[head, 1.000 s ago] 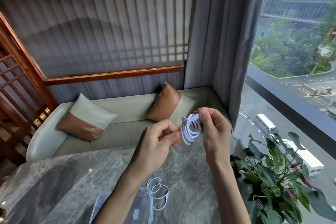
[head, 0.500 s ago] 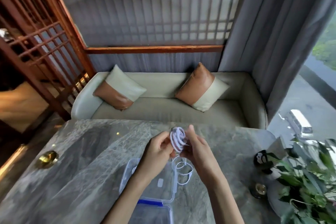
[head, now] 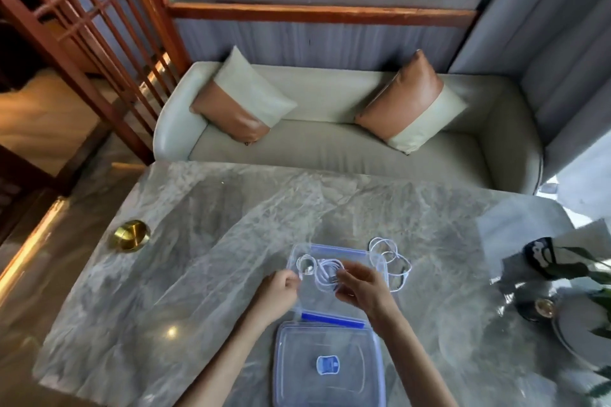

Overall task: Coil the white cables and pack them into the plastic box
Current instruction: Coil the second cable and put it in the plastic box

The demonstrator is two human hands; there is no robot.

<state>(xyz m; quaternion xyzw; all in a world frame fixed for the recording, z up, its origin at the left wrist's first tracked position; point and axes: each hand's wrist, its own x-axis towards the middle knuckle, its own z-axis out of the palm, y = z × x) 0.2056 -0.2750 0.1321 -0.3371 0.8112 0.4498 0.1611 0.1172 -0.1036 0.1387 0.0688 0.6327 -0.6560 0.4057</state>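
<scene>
A clear plastic box (head: pixel 334 248) with blue clips sits open on the marble table. Both hands hover over it. My right hand (head: pixel 360 287) pinches a coiled white cable (head: pixel 322 273) between thumb and fingers, low inside the box. At the box's left wall, my left hand (head: pixel 279 291) has its fingers curled on a strand of the same cable, which ends in a small loop (head: pixel 305 263). A second white cable (head: pixel 391 263) lies in loose loops on the table, touching the box's right side. The image is blurred around the fingers.
The box's clear lid (head: pixel 327 370) lies flat near me, just in front of the box. A brass dish (head: pixel 131 235) stands at the table's left. A potted plant (head: pixel 588 287) and a small dark object (head: pixel 539 254) crowd the right edge. A sofa runs behind the table.
Both hands have dropped from chest height down into the box, carrying the coiled cable with them. My view has tilted down, so the lid and the whole table now show.
</scene>
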